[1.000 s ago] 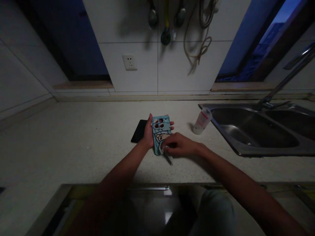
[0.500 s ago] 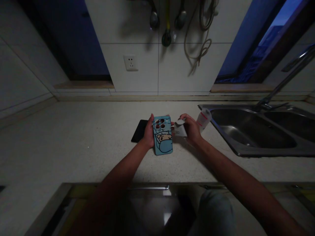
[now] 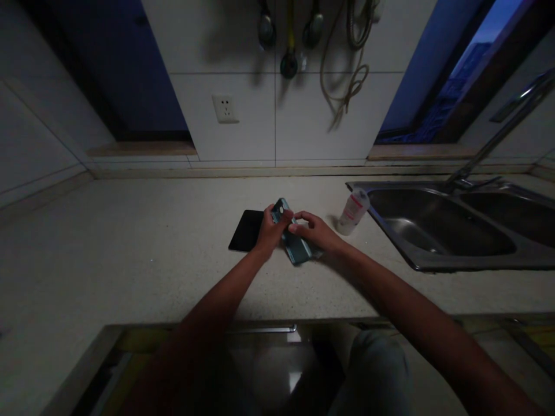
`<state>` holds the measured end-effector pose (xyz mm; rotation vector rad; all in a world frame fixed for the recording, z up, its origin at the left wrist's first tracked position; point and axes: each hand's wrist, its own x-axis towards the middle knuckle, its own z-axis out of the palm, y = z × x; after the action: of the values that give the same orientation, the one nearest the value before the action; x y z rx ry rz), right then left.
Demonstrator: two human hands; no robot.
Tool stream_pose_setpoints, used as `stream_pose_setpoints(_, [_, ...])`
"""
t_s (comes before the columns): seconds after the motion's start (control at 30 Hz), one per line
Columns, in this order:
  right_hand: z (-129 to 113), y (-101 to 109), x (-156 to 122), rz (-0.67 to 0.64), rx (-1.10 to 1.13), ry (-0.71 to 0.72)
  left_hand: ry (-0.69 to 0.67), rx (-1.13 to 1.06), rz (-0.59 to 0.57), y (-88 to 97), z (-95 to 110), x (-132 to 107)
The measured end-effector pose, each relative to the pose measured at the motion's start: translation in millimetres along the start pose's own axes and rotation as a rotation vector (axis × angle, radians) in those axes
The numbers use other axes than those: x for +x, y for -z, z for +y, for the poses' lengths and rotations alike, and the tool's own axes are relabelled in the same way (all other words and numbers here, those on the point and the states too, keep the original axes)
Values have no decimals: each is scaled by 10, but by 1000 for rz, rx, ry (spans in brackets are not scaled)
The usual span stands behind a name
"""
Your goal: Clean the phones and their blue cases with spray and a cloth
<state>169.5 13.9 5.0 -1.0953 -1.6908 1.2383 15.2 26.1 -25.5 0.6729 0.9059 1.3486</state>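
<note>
With room before the pale speckled counter edge, grips one teal rectangular phone case in curled left hand; touches it with half-bent right hand of unclear hold.

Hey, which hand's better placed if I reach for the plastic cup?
Your right hand, probably: it is the nearer one, with the plastic cup between it and the sink. Your left hand is farther off, beside the black slab. Both hands are at the blue-green case, though.
</note>
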Motion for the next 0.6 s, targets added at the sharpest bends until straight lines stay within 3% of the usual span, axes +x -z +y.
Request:
stream_pose_setpoints(0.1, [33,59,21,51,-138,13,-187,130,50,-14,-63,12])
stream_pose_setpoints(0.23, [83,175,60,139,-385,17,-201,238,28,10,-27,61])
stream_pose_setpoints(0.33, [77,229,61,251,-652,-21,-296,459,41,76,109,78])
stream_pose_setpoints(0.47, [25,252,31,260,-919,-138,-473,939,206,232,323,47])
stream_pose_setpoints(0.53, [7,259,11,232,-1003,-193,-461,1175,311,331,395,37])
stream_pose_setpoints(0.6, [3,271,-10,209,-1078,-242,-380,1279,380,422,441,40])
